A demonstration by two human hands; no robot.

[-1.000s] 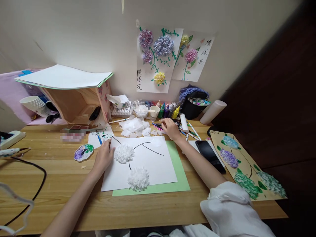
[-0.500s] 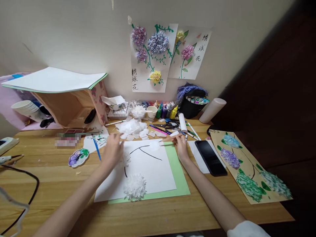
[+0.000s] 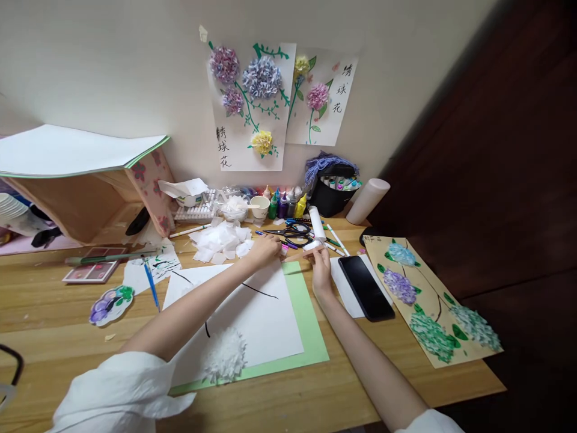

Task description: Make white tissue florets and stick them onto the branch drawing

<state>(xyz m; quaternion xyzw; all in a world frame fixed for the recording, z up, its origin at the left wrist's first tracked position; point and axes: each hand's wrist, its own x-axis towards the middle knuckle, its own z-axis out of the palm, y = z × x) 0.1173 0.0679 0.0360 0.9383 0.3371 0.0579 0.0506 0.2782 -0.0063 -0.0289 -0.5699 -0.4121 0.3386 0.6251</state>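
Observation:
My right hand (image 3: pixel 321 270) pinches a flat wooden craft stick (image 3: pixel 295 257) just beyond the top right of a white sheet (image 3: pixel 270 337). Close to the stick's far end is my left hand (image 3: pixel 265 251), its fingers bent together; what they hold, if anything, is hidden. Black branch lines run across the sheet, partly covered by my left forearm. A fluffy white paper flower (image 3: pixel 225 355) lies at the sheet's lower edge. Green paper (image 3: pixel 311 337) shows under the sheet. Beyond my left hand is a heap of torn white tissue pieces (image 3: pixel 220 240).
Scissors (image 3: pixel 297 231), a white tube (image 3: pixel 317 224) and pens lie behind my hands. Paint bottles (image 3: pixel 282 205) and a paper cup (image 3: pixel 260 207) stand by the wall. A phone (image 3: pixel 366 288) and a finished flower picture (image 3: pixel 433 307) are at right, a paint palette (image 3: pixel 110 305) at left.
My left hand has moved right, from the sheet's upper left to beside the craft stick. The view has turned right. My right hand still holds the stick.

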